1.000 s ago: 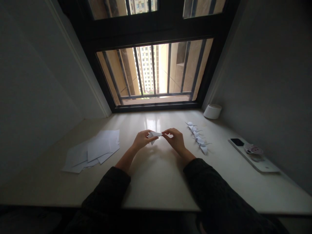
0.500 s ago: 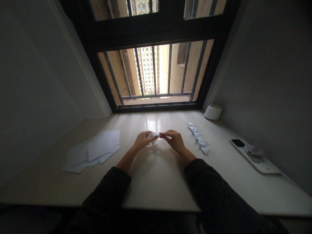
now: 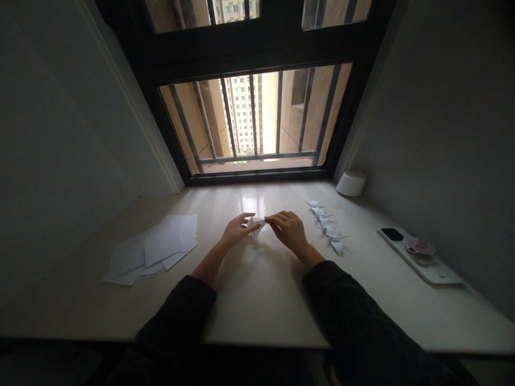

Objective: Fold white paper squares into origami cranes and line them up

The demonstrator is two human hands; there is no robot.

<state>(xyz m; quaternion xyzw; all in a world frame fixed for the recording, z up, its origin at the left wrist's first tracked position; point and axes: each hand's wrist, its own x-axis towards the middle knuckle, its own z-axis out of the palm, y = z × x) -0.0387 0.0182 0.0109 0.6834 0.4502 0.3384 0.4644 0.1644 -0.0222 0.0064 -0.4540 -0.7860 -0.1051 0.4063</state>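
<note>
A small piece of folded white paper (image 3: pixel 255 222) is held just above the pale sill, between my two hands. My left hand (image 3: pixel 235 229) pinches its left side between thumb and fingers. At the paper's right tip, my right hand (image 3: pixel 288 228) has thumb and fingertips closed on a narrow point. To the right of that hand, several folded paper cranes (image 3: pixel 325 225) lie in a slanting row. Flat white paper sheets (image 3: pixel 167 241) overlap in a loose pile on the left. The fingers hide part of the folds.
The pale sill (image 3: pixel 257 311) runs up to a dark-framed, barred window (image 3: pixel 257 177). A white round container (image 3: pixel 351 184) stands at the back right corner. Along the right wall lies a phone (image 3: pixel 428 265) with a decorated grip on it. Walls close both sides.
My right hand has turned slightly, its fingers drawn closer together at the paper's tip. My left hand and the folded paper have barely moved.
</note>
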